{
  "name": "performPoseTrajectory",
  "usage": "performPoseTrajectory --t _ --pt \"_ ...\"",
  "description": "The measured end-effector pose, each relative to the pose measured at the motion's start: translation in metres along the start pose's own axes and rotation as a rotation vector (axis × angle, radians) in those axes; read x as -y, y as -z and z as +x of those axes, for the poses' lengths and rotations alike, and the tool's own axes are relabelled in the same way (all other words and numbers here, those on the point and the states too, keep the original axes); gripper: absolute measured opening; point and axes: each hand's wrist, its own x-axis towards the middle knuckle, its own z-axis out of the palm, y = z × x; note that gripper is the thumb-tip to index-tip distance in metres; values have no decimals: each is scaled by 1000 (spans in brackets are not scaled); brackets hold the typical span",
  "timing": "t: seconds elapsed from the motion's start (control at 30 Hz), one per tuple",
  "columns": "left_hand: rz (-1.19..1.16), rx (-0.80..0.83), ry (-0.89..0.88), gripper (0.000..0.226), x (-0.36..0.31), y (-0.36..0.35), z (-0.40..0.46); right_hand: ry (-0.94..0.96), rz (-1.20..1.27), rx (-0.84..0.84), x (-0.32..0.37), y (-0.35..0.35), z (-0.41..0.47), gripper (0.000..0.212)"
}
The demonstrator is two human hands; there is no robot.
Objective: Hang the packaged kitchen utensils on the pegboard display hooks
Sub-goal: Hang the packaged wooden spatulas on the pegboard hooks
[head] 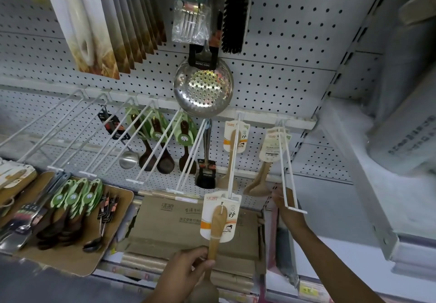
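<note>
While the white pegboard fills most of my view, I see its long white hooks jutting toward me in a row. Below it, stacked cardboard boxes sit on the lower shelf, and to their left a brown tray carries green-carded dark spoons and some metal utensils. A steel perforated skimmer hangs high at the middle, above a row of hung dark spoons, a ladle and a black spatula.

My left hand has its fingers curled round the handle of a packaged wooden spatula; the white and orange card of that spatula sits at the front tip of the double-wire hook, with the wire passing through the card's top. Farther back on the same hook hangs another wooden spatula of the same kind.

My right hand reaches up under the next hook to the right, close below the carded wooden utensils hanging there. I cannot tell whether its fingers grasp anything.
</note>
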Motion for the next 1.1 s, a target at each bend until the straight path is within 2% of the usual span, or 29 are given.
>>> performPoseTrajectory --t 0.13,0.2,0.27,0.37,0.43,0.57,0.67,0.77,0.9,0.97,1.03,1.1 --pt "23 17 -20 6 -1 -1 11 -85 -93 26 -3 -3 -23 14" --pt "16 46 -40 25 0 1 17 -92 -100 90 1 -10 -41 17" --pt "23 39 -63 36 2 0 22 -68 -24 243 10 -20 -64 30" --pt "42 24 -91 24 1 -3 28 -49 73 429 32 -37 -99 40" --pt "59 42 -114 18 3 -4 31 -18 75 470 41 -50 -115 40" --pt "28 57 -120 31 9 -6 34 39 65 313 47 -74 -126 22" --pt "20 66 -141 6 11 -6 34 42 47 230 46 -83 -124 14" --pt "-1 83 -126 11 11 -5 34 28 80 200 45 -89 -122 11" --pt "-33 86 -106 6 15 -5 39 22 136 169 45 -93 -117 11" --pt "-59 84 -78 15 16 -5 44 20 126 163 46 -96 -112 13" --pt "-72 97 -48 33 20 -6 52 19 130 146 50 -97 -105 13" --pt "-69 105 -27 38 26 -8 59 29 122 135 56 -98 -95 11"
